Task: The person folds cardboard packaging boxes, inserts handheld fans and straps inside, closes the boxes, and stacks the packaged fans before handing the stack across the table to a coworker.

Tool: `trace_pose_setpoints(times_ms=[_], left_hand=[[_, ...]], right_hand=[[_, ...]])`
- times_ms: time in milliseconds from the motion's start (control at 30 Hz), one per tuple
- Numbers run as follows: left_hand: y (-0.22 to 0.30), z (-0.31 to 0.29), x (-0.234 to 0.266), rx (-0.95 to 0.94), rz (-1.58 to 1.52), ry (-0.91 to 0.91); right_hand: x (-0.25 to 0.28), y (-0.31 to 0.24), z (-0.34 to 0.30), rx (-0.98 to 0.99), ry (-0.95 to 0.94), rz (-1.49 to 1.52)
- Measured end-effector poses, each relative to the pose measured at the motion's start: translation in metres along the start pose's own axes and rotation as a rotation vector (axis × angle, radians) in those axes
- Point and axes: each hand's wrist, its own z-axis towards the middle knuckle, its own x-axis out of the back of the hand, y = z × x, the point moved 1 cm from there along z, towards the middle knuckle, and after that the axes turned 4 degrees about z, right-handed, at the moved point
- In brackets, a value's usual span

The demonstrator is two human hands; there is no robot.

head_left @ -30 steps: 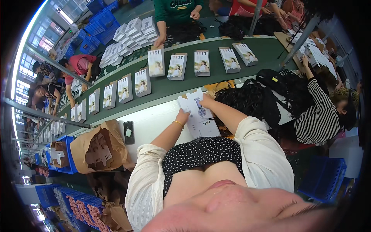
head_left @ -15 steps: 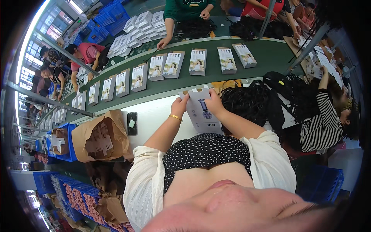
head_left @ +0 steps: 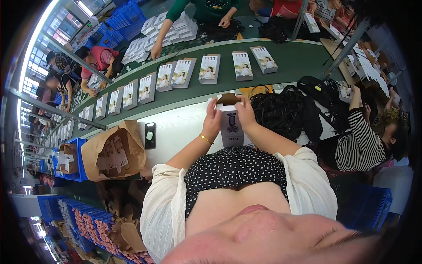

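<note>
A white-grey carton [head_left: 231, 130] with a dark fan picture on its face stands squared out in front of my chest, over the white tabletop [head_left: 178, 121]. Its far end is unsealed, and a brown inner flap shows there. My left hand [head_left: 212, 119] grips the carton's left edge, thumb near the top. On the opposite edge my right hand [head_left: 247, 115] holds it with the fingers wrapped round. Whether anything lies inside the carton is hidden. Right beside my right hand spreads a heap of black straps [head_left: 281, 110].
Beyond the tabletop runs a green conveyor [head_left: 220, 91] with a row of printed boxes [head_left: 209, 69]. To the left lie a black phone [head_left: 150, 141] and a brown paper bag [head_left: 94, 160] holding flat cartons. A co-worker in stripes [head_left: 362, 141] sits at the right; another in green [head_left: 200, 9] stands across.
The carton has gone from flat to a squared-out shape between my hands. Boxes on the conveyor have shifted left. The green-sleeved co-worker's arm has moved left.
</note>
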Motion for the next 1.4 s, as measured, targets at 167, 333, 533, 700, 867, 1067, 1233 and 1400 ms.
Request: trace_pose_setpoints(times_ms=[167, 333, 533, 700, 867, 1067, 1233, 1400], left_hand=[[0.013, 0.003, 0.002, -0.187, 0.430, -0.084], [0.003, 0.000, 0.016, -0.213, 0.492, -0.072], [0.002, -0.005, 0.015, -0.188, 0.361, -0.148], [0.003, -0.008, 0.011, -0.122, 0.258, -0.135], [0.007, -0.007, 0.020, -0.136, 0.318, -0.169], [0.022, -0.015, 0.017, -0.217, 0.324, -0.088], [0.022, -0.017, 0.041, 0.353, 0.090, 0.191], [-0.004, -0.020, 0.077, 0.470, -0.300, 0.649]], right_hand=[[-0.005, -0.015, 0.000, -0.070, -0.121, 0.100], [0.014, -0.029, 0.015, -0.434, -0.443, 0.392], [0.023, -0.052, 0.014, -0.470, -0.653, 0.101], [0.020, -0.058, 0.016, -0.374, -0.693, -0.271], [0.003, -0.044, 0.020, -0.203, -0.655, -0.253], [0.016, -0.043, 0.022, 0.017, -0.582, -0.492], [0.074, -0.011, 0.040, -0.203, -0.232, -0.259], [0.117, 0.021, 0.041, -0.123, -0.144, -0.994]])
